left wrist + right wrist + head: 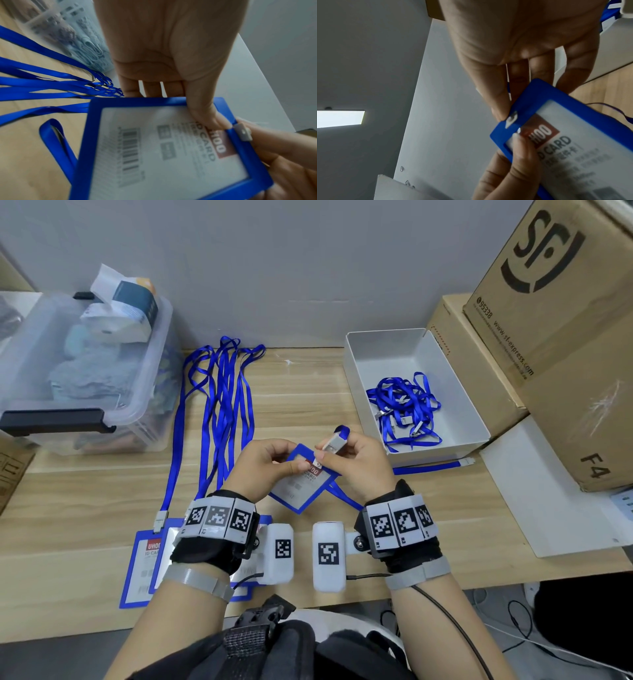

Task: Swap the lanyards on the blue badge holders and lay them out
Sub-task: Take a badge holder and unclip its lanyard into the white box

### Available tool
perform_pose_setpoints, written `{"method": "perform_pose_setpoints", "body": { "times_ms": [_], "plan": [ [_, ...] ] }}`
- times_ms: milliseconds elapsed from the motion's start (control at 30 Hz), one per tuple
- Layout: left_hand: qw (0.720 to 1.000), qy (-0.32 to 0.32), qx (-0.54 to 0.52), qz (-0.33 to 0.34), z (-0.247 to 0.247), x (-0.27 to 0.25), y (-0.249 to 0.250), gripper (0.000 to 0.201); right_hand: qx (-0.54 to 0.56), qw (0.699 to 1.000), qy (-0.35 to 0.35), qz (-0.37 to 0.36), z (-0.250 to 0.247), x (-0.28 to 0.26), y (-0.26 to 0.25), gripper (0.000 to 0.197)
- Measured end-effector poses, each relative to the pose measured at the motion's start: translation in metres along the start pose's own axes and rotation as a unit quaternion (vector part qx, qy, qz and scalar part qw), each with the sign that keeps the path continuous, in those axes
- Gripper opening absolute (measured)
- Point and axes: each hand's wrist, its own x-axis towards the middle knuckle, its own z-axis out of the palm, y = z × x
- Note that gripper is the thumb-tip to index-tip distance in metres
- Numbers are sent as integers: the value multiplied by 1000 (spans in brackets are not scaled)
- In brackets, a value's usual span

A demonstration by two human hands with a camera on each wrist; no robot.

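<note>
I hold a blue badge holder [298, 488] [164, 151] [573, 142] above the table's middle, tilted. My left hand [274, 462] [171, 54] pinches its top edge, thumb on the clear front. My right hand [356, 463] [522, 40] pinches the silver lanyard clip [331, 445] [242, 132] [511, 119] at the holder's top slot. The blue lanyard strap [342, 431] loops over my right fingers and trails under the holder. Several finished badge holders [145, 563] lie at the front left, their lanyards [219, 405] stretched straight back.
A white tray [376, 350] at the back right holds a tangle of loose blue lanyards [404, 409]. One lanyard [435, 467] lies in front of it. A clear storage bin [85, 378] stands at the left, cardboard boxes [561, 337] at the right.
</note>
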Motion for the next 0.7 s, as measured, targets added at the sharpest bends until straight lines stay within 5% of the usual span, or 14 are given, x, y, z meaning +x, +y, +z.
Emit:
{"method": "perform_pose_setpoints", "body": {
  "times_ms": [433,700],
  "plan": [
    [1000,10,0,8,-2,1,1,17,25,1000,-1,7,-4,-1,-1,23],
    [997,-52,-30,42,-3,1,0,9,54,998,-9,41,-5,-2,0,11]
  ]
}}
